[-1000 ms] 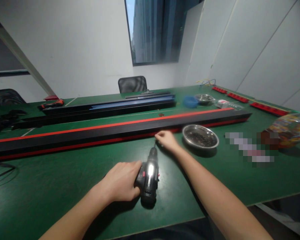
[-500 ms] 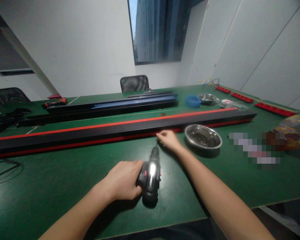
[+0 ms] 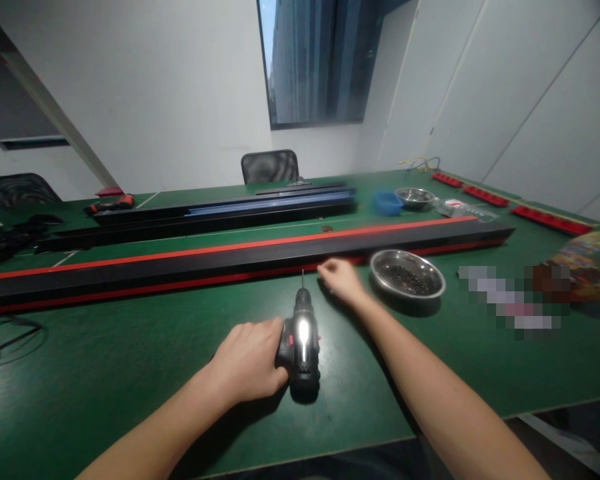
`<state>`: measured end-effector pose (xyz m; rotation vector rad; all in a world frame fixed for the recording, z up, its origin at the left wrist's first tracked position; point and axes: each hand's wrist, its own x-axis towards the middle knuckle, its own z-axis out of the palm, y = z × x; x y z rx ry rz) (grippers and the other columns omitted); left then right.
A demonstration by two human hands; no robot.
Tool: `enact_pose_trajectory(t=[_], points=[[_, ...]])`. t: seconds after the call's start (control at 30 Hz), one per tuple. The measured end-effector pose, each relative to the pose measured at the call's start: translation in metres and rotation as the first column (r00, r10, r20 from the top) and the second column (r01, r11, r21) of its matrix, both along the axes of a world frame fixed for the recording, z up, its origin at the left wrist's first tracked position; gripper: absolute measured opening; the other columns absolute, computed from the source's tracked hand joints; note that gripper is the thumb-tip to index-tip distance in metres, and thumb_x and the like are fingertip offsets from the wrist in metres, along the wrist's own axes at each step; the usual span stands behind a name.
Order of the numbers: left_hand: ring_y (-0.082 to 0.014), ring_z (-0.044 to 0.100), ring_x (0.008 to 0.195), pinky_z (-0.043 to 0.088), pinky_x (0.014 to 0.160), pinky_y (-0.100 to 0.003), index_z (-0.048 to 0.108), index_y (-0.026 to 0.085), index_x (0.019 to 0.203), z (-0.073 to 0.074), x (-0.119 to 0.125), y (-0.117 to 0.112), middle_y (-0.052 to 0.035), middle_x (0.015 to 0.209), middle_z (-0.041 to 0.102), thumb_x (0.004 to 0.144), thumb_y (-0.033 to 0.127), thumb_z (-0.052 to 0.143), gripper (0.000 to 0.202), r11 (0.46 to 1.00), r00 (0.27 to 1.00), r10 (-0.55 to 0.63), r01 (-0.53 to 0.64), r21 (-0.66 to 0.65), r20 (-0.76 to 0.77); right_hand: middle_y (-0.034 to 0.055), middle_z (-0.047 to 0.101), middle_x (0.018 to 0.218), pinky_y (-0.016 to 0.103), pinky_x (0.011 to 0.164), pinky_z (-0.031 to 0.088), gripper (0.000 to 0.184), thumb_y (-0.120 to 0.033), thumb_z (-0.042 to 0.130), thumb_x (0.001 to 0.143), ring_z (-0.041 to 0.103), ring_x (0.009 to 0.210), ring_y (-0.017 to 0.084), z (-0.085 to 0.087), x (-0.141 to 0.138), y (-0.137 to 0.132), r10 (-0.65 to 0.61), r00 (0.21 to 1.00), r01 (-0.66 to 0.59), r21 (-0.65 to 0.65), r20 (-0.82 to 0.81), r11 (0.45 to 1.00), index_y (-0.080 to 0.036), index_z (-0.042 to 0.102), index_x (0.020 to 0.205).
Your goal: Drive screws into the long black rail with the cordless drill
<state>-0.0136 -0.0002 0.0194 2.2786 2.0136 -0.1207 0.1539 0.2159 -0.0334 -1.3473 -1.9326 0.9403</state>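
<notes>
Mostly black, the drill [image 3: 305, 347] shines silver on top

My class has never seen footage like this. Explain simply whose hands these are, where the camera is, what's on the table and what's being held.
There is no robot: these are one person's bare hands, seen from a camera worn on that person's head, looking forward and down. The left hand grips a black-and-silver power drill, its thin metal bit pointing towards a long black bar with red edges. The right hand is pinched closed near the bar; anything inside is too small to tell. Beside it, a round shiny metal bowl holds small dark pieces. All this is at a green-topped table.
</notes>
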Motion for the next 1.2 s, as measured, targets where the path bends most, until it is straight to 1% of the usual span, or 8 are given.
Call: enact_pose_trajectory(t=[0.13,0.27,0.4,0.53,0.73,0.87,1.03,1.2], points=[[-0.0340,0.070,0.080,0.049,0.065,-0.040,0.050,0.024,0.093,-0.001,0.002,0.002,-0.0104,0.094,0.071,0.078,0.041,0.056,0.023,0.999,0.999,0.044,-0.044,-0.005,-0.016,0.0110,0.076,0.098,0.028,0.078,0.049,0.015,-0.030,0.065,0.093,0.070,0.090,0.022,0.008,0.006,-0.007,0.003,0.979,-0.039,0.173,0.204,0.984,-0.019,0.075,0.093],[-0.0360,0.070,0.083,0.051,0.068,-0.043,0.052,0.023,0.095,0.002,0.004,0.004,-0.0125,0.098,0.071,0.079,0.041,0.057,0.025,0.998,0.998,0.060,-0.061,-0.028,-0.028,0.0130,0.074,0.104,0.029,0.079,0.048,0.018,-0.033,0.060,0.096,0.069,0.093,0.023,0.031,0.014,-0.014,-0.089,0.916,-0.040,0.310,0.391,0.950,-0.020,0.073,0.095],[-0.0355,0.070,0.083,0.051,0.069,-0.043,0.052,0.023,0.096,0.003,0.004,0.005,-0.0130,0.098,0.071,0.078,0.039,0.056,0.024,0.998,0.998,0.057,-0.058,-0.040,-0.031,0.0156,0.072,0.104,0.033,0.081,0.049,0.024,-0.035,0.055,0.096,0.069,0.093,0.027,0.059,0.036,-0.011,-0.277,0.842,0.079,0.403,0.463,0.912,-0.018,0.072,0.098],[-0.0353,0.070,0.081,0.049,0.067,-0.042,0.052,0.024,0.093,0.002,0.003,0.006,-0.0118,0.092,0.071,0.079,0.041,0.055,0.022,0.998,0.998,0.048,-0.049,-0.031,-0.032,0.0194,0.072,0.101,0.039,0.085,0.050,0.028,-0.036,0.055,0.096,0.070,0.095,0.031,0.073,0.070,0.001,-0.443,0.745,0.271,0.380,0.500,0.885,-0.017,0.075,0.100],[-0.0346,0.069,0.083,0.048,0.068,-0.041,0.052,0.024,0.094,0.001,0.001,0.006,-0.0118,0.092,0.070,0.080,0.041,0.054,0.022,0.999,0.999,0.036,-0.037,-0.036,-0.019,0.0216,0.073,0.103,0.043,0.082,0.052,0.032,-0.038,0.063,0.087,0.071,0.098,0.035,0.062,0.115,0.023,-0.455,0.647,0.408,0.226,0.612,0.885,-0.018,0.078,0.107],[-0.0338,0.069,0.086,0.049,0.072,-0.041,0.051,0.024,0.097,0.004,-0.001,0.005,-0.0109,0.096,0.070,0.079,0.039,0.055,0.024,0.999,1.000,0.003,-0.003,-0.051,0.000,0.0188,0.074,0.086,0.039,0.071,0.054,0.036,-0.046,0.075,0.076,0.073,0.079,0.031,0.045,0.135,0.042,-0.387,0.625,0.383,0.165,0.679,0.909,-0.017,0.079,0.095],[-0.0315,0.068,0.085,0.051,0.071,-0.040,0.049,0.024,0.096,0.010,-0.003,0.002,-0.0083,0.098,0.069,0.076,0.035,0.059,0.025,0.995,0.997,-0.077,0.078,-0.067,0.026,0.0138,0.074,0.084,0.033,0.067,0.053,0.027,-0.039,0.079,0.067,0.071,0.072,0.024,0.028,0.142,0.056,-0.231,0.624,0.266,0.075,0.747,0.961,-0.018,0.078,0.083],[-0.0311,0.069,0.083,0.052,0.070,-0.040,0.048,0.024,0.093,0.011,-0.003,0.002,-0.0071,0.095,0.069,0.075,0.034,0.060,0.023,0.990,0.993,-0.111,0.113,-0.080,0.033,0.0184,0.074,0.093,0.038,0.075,0.055,0.029,-0.036,0.077,0.073,0.072,0.087,0.031,0.035,0.137,0.049,-0.288,0.621,0.363,0.059,0.729,0.930,-0.017,0.080,0.094]])
